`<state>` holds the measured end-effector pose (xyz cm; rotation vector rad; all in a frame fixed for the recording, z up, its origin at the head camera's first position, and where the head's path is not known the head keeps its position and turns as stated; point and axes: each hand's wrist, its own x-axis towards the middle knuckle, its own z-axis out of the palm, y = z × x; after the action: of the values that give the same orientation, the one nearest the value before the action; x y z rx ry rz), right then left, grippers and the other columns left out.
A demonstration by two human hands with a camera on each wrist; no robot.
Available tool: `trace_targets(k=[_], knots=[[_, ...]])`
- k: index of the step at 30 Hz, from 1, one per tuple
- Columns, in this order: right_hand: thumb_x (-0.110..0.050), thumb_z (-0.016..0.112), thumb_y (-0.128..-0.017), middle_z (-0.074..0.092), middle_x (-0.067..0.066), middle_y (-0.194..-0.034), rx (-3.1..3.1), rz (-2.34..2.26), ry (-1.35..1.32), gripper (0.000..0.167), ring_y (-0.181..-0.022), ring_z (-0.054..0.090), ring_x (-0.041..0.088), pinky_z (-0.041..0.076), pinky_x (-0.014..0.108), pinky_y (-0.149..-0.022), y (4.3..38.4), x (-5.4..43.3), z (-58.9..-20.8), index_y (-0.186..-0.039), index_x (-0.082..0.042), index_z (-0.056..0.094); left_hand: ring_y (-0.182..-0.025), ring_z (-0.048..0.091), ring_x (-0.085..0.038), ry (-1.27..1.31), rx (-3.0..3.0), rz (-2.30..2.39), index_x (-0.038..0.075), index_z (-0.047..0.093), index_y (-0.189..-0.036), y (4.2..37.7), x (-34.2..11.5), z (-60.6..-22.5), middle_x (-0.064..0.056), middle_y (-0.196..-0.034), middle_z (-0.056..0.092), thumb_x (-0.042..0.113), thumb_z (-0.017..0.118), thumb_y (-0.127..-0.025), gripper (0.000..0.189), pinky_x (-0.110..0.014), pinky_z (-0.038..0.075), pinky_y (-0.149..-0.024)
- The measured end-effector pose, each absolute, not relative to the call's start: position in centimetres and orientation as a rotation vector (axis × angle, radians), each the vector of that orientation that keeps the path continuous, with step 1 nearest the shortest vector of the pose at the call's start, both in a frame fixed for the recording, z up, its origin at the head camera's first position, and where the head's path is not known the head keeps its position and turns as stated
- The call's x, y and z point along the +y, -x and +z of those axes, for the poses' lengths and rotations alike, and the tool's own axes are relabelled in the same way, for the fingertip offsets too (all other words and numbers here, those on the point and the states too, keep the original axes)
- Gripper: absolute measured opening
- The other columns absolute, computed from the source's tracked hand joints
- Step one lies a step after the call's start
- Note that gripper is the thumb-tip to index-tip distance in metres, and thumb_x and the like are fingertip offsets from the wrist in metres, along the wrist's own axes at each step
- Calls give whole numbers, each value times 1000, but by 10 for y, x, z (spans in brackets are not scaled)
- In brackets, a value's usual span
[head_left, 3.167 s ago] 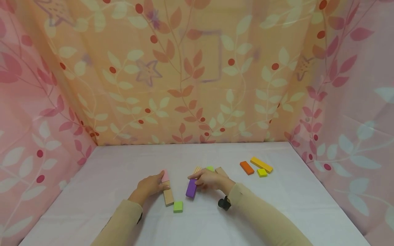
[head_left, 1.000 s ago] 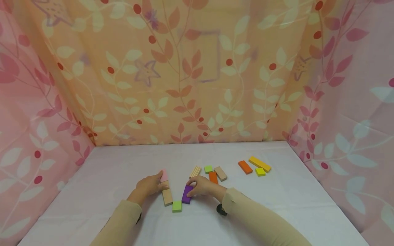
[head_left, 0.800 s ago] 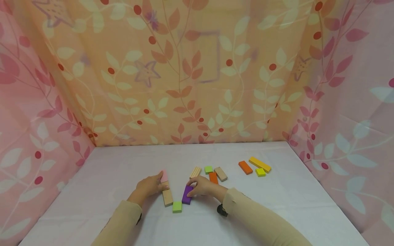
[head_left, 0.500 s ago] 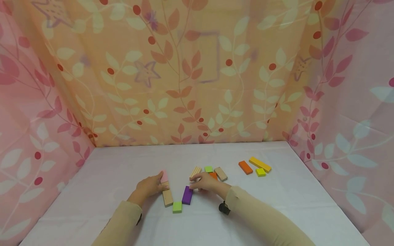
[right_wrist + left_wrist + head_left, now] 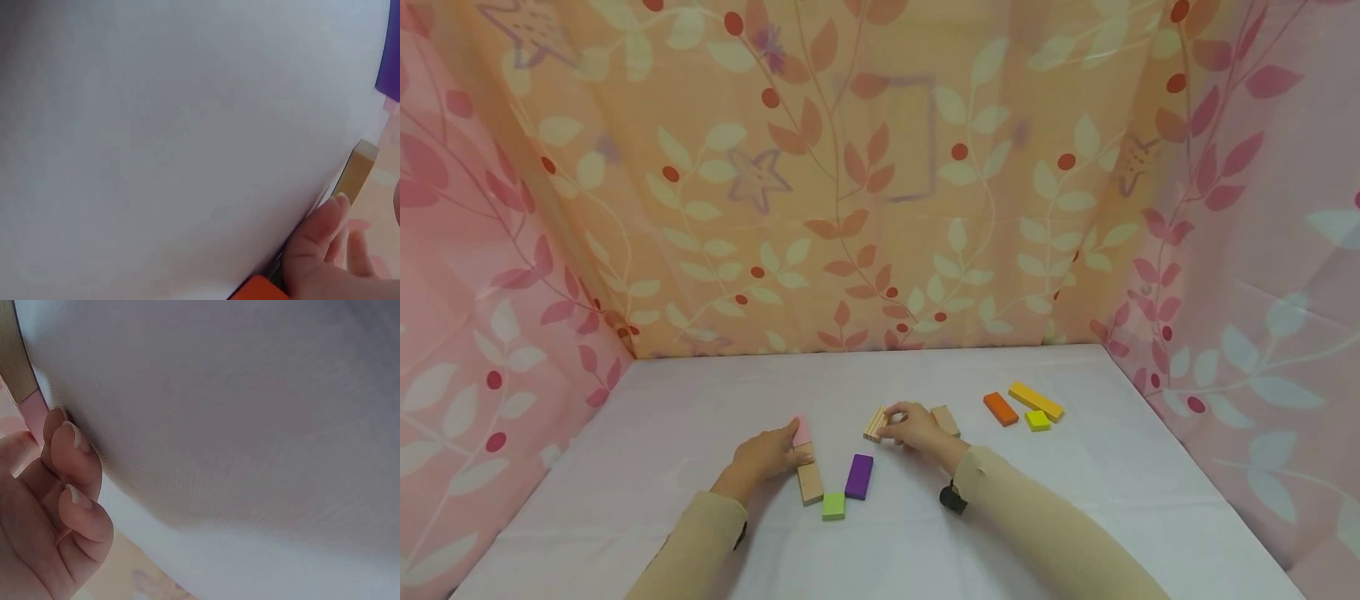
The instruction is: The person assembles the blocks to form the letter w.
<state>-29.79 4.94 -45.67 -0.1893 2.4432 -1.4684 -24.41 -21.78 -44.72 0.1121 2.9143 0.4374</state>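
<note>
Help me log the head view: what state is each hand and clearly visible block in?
Left hand: curled, holding pink block
Right hand: bent at striped block, grip unclear
Pink block: held
Striped block: partly covered
Left tan blocks: in line
Right tan block: partly hidden
Purple block: flat, untouched
Green block: flat, untouched
Orange block: flat, untouched
Long yellow block: flat, untouched
Small yellow block: flat, untouched

Head cam looks forward and down, wrist cams are super close
All three catch the table [image 5: 700, 387]; head (lower middle) and right wrist (upper right) share the purple block [image 5: 859, 477].
</note>
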Motion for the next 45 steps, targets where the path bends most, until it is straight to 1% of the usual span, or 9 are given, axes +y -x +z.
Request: trace_targets(k=[5, 8, 12, 15, 26, 29, 32, 36, 45], knots=[[-12, 77, -84, 60, 8, -83, 2480, -1469, 172, 48, -66, 54, 16, 45, 26, -55, 304, 50, -457, -126, 0, 58, -120, 51, -47, -107, 2911, 435, 3, 37, -148, 244, -218, -447, -25, -131, 56, 51, 66, -87, 83, -57, 42, -92], [-15, 79, -82, 63, 17, -108, 2533, -1406, 189, 54, -92, 61, 26, 51, 36, -76, 307, 48, -458, -129, 1, 57, -119, 52, -46, -110, 2913, 434, 3, 37, -148, 245, -218, -447, -25, -131, 56, 51, 66, -87, 83, -57, 43, -92], [-20, 82, -80, 50, 24, -138, 2572, -1309, 202, 65, -130, 43, 39, 36, 49, -105, 309, 44, -459, -134, 2, 54, -120, 52, -46, -105, 2913, 429, 3, 37, -148, 246, -218, -448, -24, -131, 56, 52, 66, -87, 84, -57, 43, -92], [-22, 82, -79, 46, 25, -141, 2575, -1259, 198, 71, -134, 37, 41, 30, 51, -108, 309, 41, -459, -137, 5, 50, -120, 52, -45, -97, 2912, 425, 3, 37, -148, 246, -218, -449, -23, -131, 57, 53, 66, -86, 84, -57, 43, -92], [-13, 85, -75, 49, 22, -139, 2566, -1259, 133, 62, -130, 43, 38, 33, 51, -106, 311, 37, -458, -129, -1, 56, -122, 50, -45, -76, 2901, 421, 5, 36, -149, 246, -217, -447, -23, -133, 55, 53, 66, -86, 84, -58, 42, -93], [-5, 85, -73, 56, 21, -127, 2560, -1315, 171, 58, -117, 52, 34, 40, 49, -100, 310, 37, -458, -123, -4, 56, -121, 51, -45, -81, 2902, 420, 4, 36, -149, 246, -217, -448, -24, -133, 55, 52, 66, -87, 84, -58, 42, -93], [3, 83, -71, 59, 16, -106, 2534, -1395, 197, 56, -92, 55, 27, 48, 39, -82, 310, 36, -459, -119, -3, 55, -120, 51, -46, -89, 2903, 418, 3, 36, -149, 246, -217, -448, -24, -132, 56, 52, 66, -87, 84, -58, 42, -92], [8, 79, -74, 56, 9, -88, 2463, -1496, 153, 49, -73, 52, 18, 45, 27, -62, 309, 35, -460, -117, -1, 56, -121, 50, -47, -85, 2901, 423, 3, 36, -149, 246, -217, -448, -25, -133, 55, 52, 66, -87, 84, -58, 42, -93], [0, 77, -80, 60, 8, -85, 2390, -1497, 79, 46, -67, 54, 16, 46, 27, -61, 302, 34, -451, -122, 0, 58, -121, 50, -47, -80, 2908, 422, 5, 36, -149, 245, -216, -448, -26, -133, 54, 53, 66, -87, 84, -58, 42, -93]])
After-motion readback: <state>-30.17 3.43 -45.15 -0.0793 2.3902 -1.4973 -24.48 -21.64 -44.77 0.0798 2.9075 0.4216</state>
